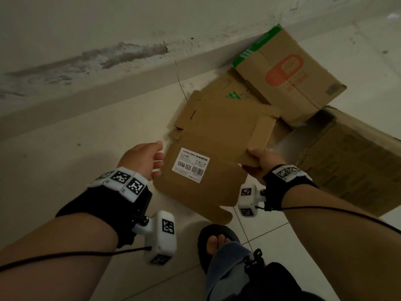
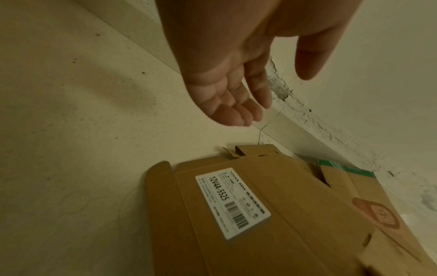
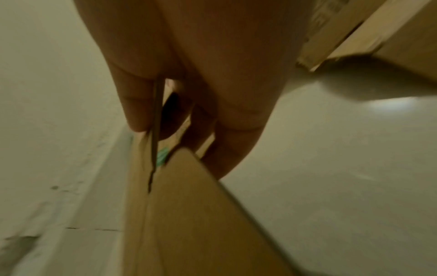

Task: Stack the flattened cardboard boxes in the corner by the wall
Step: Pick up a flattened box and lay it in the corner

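Note:
A flattened brown cardboard box [image 1: 217, 135] with a white barcode label [image 1: 191, 165] hangs above the floor tiles. My right hand [image 1: 257, 158] pinches its right flap between thumb and fingers [image 3: 227, 145]. My left hand [image 1: 149, 157] is beside the box's left edge, fingers relaxed and apart from it; in the left wrist view the left hand [image 2: 231, 78] hovers above the labelled box [image 2: 272, 214]. By the wall lies a flattened box with an orange mark [image 1: 288, 77] on top of another flat box with green print [image 1: 234, 92].
A larger brown carton [image 1: 355, 161] stands at the right, close to my right forearm. The wall's skirting [image 1: 108, 83] runs along the far side. My sandalled foot [image 1: 217, 242] is on the tiles just below the held box.

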`<state>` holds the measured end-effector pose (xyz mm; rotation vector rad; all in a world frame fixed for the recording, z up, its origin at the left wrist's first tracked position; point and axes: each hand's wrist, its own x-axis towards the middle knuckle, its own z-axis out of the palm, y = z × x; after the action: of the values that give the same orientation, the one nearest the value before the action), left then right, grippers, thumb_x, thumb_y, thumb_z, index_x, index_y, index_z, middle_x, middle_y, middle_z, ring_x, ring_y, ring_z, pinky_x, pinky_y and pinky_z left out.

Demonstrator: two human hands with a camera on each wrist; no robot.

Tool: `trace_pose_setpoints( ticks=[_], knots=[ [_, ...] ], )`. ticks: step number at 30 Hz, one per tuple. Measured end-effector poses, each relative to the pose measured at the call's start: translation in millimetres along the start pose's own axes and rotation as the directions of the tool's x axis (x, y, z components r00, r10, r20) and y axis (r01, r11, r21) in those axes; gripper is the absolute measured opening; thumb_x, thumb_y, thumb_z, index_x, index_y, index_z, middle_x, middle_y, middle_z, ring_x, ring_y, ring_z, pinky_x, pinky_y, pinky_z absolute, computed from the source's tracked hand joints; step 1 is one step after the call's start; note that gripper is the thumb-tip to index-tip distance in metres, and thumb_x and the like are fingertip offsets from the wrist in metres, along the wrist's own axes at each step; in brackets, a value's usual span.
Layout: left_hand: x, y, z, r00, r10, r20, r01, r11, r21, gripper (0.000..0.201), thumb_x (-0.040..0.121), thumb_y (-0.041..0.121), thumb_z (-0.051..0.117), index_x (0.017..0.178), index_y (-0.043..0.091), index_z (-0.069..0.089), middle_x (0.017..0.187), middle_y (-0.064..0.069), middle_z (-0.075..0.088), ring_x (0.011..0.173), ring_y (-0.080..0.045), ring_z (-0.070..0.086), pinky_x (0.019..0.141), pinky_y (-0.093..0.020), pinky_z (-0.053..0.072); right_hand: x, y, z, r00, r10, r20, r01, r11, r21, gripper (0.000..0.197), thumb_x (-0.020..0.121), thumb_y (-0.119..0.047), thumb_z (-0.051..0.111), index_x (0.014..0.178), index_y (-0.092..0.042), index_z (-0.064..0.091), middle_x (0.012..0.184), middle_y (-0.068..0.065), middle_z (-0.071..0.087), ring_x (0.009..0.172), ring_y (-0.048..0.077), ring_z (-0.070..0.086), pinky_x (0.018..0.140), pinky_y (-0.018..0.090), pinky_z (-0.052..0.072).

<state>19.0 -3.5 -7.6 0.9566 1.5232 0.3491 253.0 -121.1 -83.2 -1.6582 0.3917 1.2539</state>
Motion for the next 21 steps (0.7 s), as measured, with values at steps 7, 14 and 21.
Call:
trace_pose_setpoints(
  ticks=[7, 14, 21],
  knots=[
    [-5, 0, -10, 0.993, -0.12, -0.009, 0.12, 0.992, 0.043, 0.019, 0.085, 0.038, 0.057, 0.081, 0.019, 0.055, 0.093, -0.006, 0.064, 0.088, -0.02, 0.061, 0.071, -0.036, 0.052, -32, -12, 54, 0.961, -0.089, 0.26, 0.035, 0.978, 0.206, 0.017, 0.09, -0.009, 0.052, 0.107, -0.01, 0.054, 0.084, 0.007, 0.061, 0.073, 0.021, 0.061, 0.055, 0.03, 0.059],
    [-16, 5, -27, 0.957, -0.278, 0.082, 0.288, 0.942, -0.171, 0.088, 0.068, 0.067, 0.056, 0.136, 0.013, 0.039, 0.124, -0.02, 0.056, 0.108, -0.029, 0.056, 0.076, -0.044, 0.054, -66, 2, 105, 0.779, -0.138, 0.612, 0.032, 0.983, 0.181, 0.029, 0.091, -0.006, 0.043, 0.117, -0.015, 0.053, 0.074, 0.0, 0.075, 0.065, 0.018, 0.07, 0.057, 0.028, 0.059],
    [-11, 5, -72, 0.975, -0.219, -0.047, 0.139, 0.755, -0.641, 0.063, 0.077, 0.047, 0.064, 0.128, 0.016, 0.045, 0.117, -0.009, 0.063, 0.095, -0.024, 0.061, 0.071, -0.04, 0.048, -97, 20, 162, 0.564, -0.02, 0.826, 0.176, 0.98, -0.097, 0.063, 0.071, -0.005, 0.054, 0.134, -0.01, 0.044, 0.102, 0.012, 0.064, 0.074, 0.023, 0.066, 0.049, 0.031, 0.054]
  ],
)
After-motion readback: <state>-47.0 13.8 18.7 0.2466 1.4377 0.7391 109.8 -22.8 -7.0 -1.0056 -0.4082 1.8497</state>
